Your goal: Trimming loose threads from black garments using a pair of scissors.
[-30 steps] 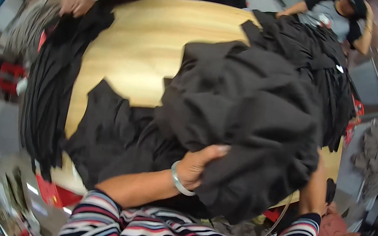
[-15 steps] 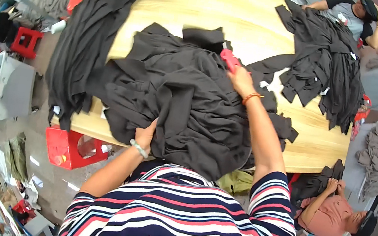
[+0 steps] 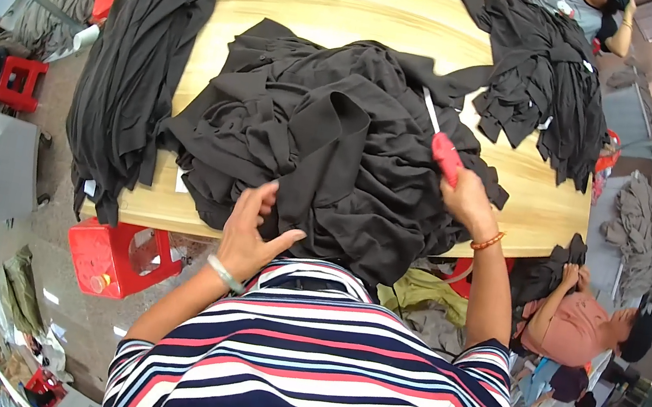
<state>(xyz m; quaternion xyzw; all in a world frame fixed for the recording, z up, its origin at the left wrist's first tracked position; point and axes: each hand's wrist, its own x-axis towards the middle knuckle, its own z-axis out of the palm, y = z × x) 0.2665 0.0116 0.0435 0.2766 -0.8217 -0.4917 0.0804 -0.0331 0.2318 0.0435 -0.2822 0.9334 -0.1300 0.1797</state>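
Note:
A heap of black garments (image 3: 387, 171) lies in front of me at the near side of the table, with a folded band of cloth standing up in its middle. My right hand (image 3: 469, 202) is closed round the red handle of a pair of scissors (image 3: 445, 153) at the heap's right side. Their slim metal end points away from me over the cloth. At the heap's near left edge, my left hand (image 3: 249, 229) is open, thumb and fingers spread, with nothing in it.
Long black garments (image 3: 139, 60) hang over the table's left edge; another black pile (image 3: 537, 75) lies far right, beside a person. A red stool (image 3: 106, 257) and a white bin (image 3: 4, 167) stand left. Near right, another person (image 3: 573, 327) handles dark cloth.
My right hand has drawn the scissors back toward me and to the right. My left hand has let go of the cloth and spread its fingers.

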